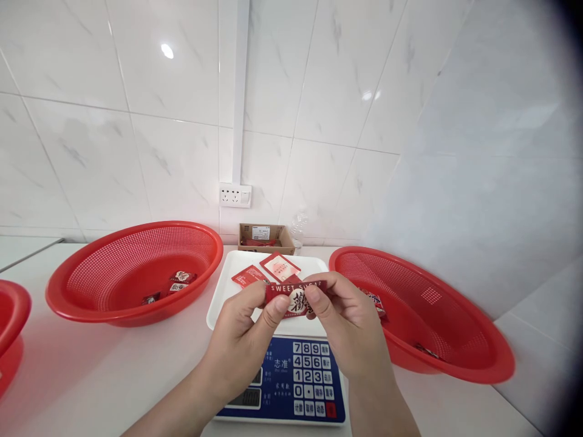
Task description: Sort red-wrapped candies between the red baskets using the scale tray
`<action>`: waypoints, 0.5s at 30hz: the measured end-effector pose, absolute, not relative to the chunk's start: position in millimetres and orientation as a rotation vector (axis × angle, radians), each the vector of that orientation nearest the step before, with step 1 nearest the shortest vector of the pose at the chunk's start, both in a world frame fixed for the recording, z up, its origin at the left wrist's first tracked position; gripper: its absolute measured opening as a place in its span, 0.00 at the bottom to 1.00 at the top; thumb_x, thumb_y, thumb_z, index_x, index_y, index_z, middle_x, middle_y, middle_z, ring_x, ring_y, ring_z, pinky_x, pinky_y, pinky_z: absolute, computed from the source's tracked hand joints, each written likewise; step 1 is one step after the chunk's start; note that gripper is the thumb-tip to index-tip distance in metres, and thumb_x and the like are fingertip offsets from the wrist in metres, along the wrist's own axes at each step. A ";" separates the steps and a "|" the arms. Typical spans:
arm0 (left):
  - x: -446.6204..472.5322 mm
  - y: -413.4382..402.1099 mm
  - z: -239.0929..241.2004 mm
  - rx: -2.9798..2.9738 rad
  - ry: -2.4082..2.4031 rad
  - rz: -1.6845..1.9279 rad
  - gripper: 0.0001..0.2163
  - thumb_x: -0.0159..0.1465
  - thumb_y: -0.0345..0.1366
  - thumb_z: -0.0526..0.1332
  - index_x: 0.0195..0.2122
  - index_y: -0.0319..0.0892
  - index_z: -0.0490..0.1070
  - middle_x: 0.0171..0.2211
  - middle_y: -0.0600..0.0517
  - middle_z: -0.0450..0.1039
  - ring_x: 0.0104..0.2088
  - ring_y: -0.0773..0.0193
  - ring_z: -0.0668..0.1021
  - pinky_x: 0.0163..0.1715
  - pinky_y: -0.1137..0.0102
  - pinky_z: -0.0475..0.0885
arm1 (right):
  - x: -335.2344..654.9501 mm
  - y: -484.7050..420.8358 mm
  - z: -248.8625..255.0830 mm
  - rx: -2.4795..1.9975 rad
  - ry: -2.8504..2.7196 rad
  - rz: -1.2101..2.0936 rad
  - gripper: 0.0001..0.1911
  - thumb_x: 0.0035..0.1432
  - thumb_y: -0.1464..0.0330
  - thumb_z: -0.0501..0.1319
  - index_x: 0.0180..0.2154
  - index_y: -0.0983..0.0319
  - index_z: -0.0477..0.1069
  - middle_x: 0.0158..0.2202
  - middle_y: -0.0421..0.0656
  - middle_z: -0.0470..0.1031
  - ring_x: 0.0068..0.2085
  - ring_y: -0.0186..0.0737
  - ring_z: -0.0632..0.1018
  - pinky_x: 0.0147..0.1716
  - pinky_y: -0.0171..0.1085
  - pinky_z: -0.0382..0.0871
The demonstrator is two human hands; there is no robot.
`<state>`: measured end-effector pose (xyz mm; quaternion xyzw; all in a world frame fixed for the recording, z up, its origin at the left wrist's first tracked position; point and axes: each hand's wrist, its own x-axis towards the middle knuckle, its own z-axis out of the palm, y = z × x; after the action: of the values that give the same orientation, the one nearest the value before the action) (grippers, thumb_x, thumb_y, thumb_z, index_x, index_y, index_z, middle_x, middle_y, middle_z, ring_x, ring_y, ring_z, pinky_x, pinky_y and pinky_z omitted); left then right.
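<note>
Both my hands hold one small red packet [298,297] with "SWEET SUGAR" printed along its top edge, just above the scale's tray. My left hand [246,340] pinches its left end and my right hand [348,325] pinches its right end. Under it stands a white electronic scale [282,376] with a blue keypad and a white tray [228,285]. Two more red packets [266,271] lie on the far part of the tray.
A large red mesh basket [132,270] at the left holds a few red packets [175,285]. Another red basket [423,315] at the right holds a packet or two. A small cardboard box [266,238] stands by the tiled wall under a socket [235,195]. A third red basket edge [11,315] shows far left.
</note>
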<state>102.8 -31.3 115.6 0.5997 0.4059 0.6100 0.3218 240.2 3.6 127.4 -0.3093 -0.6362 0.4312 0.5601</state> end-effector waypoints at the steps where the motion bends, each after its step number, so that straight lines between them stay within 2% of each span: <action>1: 102.7 -31.0 115.5 1.556 1.063 1.591 0.11 0.66 0.44 0.58 0.35 0.44 0.75 0.34 0.51 0.78 0.36 0.62 0.77 0.39 0.70 0.72 | 239.9 2.5 128.1 -0.723 -1.481 1.037 0.11 0.57 0.59 0.64 0.29 0.59 0.72 0.26 0.39 0.76 0.27 0.34 0.77 0.27 0.34 0.75; 6: 101.6 -31.1 116.6 1.434 1.004 1.592 0.10 0.61 0.42 0.64 0.41 0.46 0.76 0.40 0.50 0.79 0.39 0.62 0.78 0.42 0.70 0.73 | 240.9 2.3 127.8 -0.689 -1.525 0.997 0.09 0.57 0.61 0.64 0.30 0.59 0.74 0.27 0.40 0.77 0.28 0.35 0.77 0.29 0.35 0.76; 12: 101.4 -34.7 116.6 1.381 0.889 1.618 0.07 0.61 0.38 0.65 0.41 0.48 0.77 0.39 0.51 0.78 0.41 0.61 0.78 0.44 0.67 0.74 | 245.8 7.6 121.9 -0.567 -1.638 0.933 0.06 0.56 0.63 0.65 0.37 0.56 0.76 0.36 0.42 0.77 0.36 0.38 0.78 0.35 0.38 0.77; 15: 102.3 -35.7 117.3 1.395 0.840 1.648 0.05 0.61 0.36 0.65 0.39 0.49 0.77 0.38 0.53 0.77 0.40 0.63 0.78 0.42 0.69 0.75 | 247.1 7.9 120.4 -0.496 -1.646 0.890 0.04 0.56 0.66 0.66 0.36 0.55 0.76 0.36 0.42 0.76 0.39 0.39 0.78 0.37 0.38 0.76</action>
<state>102.3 -35.7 117.3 0.5516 0.3321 0.6518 0.4008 247.1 7.9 120.4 -0.2110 -0.7003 0.3789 0.5671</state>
